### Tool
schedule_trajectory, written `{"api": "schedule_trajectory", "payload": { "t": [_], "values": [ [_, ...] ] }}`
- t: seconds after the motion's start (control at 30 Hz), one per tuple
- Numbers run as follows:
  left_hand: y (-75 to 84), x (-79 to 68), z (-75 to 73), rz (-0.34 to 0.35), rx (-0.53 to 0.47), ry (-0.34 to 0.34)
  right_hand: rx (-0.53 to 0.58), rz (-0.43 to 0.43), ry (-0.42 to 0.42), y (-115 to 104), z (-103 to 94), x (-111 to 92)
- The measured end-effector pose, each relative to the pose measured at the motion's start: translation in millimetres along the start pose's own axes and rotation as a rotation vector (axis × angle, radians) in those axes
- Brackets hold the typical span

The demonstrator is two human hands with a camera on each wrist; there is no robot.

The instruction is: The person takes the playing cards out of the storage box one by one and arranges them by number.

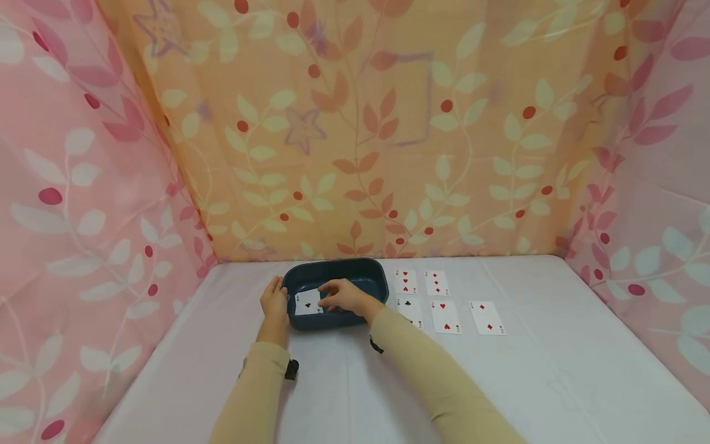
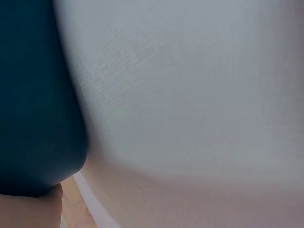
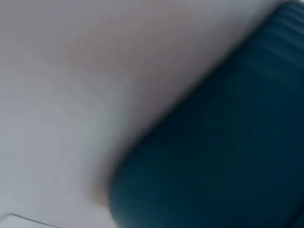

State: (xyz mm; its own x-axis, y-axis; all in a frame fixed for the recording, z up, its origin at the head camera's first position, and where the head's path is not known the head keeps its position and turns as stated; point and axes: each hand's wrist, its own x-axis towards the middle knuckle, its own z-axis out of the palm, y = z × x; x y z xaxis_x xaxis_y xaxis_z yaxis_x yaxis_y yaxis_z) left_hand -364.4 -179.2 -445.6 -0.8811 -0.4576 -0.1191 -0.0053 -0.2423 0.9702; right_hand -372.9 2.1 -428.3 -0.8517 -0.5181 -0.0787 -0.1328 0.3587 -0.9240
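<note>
A dark blue rectangular bin (image 1: 370, 266) stands on the white-covered table, its wall (image 2: 33, 95) large in the left wrist view. My left hand (image 1: 274, 302) grips the bin's left end. Reaching over the front rim, my right hand (image 1: 346, 296) pinches the right edge of a playing card (image 1: 307, 302), an ace of clubs, face up inside the bin. In the right wrist view the bin's outer wall (image 3: 209, 156) fills the right side, and the fingers and card are hidden there.
Right of the bin, face-up cards lie in two rows: a three of hearts (image 1: 405, 281) and three of diamonds (image 1: 437, 283) behind, a partly covered two of clubs (image 1: 408, 306), two of hearts (image 1: 446, 317) and two of diamonds (image 1: 487, 318) in front. Patterned cloth (image 1: 355, 185) encloses the table.
</note>
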Motion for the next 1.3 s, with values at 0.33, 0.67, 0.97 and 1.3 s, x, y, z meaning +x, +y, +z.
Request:
{"api": "schedule_trajectory", "payload": {
  "t": [0.33, 0.67, 0.97, 1.3],
  "values": [
    [2.7, -1.6, 0.6, -0.002, 0.006, -0.003, -0.476, 0.059, -0.065, 3.9, 14.7, 30.1],
    [0.4, -4.4, 2.7, -0.003, 0.009, -0.003, -0.706, 0.056, -0.045, 12.3, 22.9, 44.4],
    [-1.1, -1.0, 0.4, 0.009, -0.036, 0.012, -0.808, -0.004, -0.07, 127.6, 38.0, 154.0],
    [-0.5, -0.2, 1.7, -0.001, -0.031, 0.008, -0.782, -0.024, -0.031, 165.0, 39.8, 190.7]
  ]
}}
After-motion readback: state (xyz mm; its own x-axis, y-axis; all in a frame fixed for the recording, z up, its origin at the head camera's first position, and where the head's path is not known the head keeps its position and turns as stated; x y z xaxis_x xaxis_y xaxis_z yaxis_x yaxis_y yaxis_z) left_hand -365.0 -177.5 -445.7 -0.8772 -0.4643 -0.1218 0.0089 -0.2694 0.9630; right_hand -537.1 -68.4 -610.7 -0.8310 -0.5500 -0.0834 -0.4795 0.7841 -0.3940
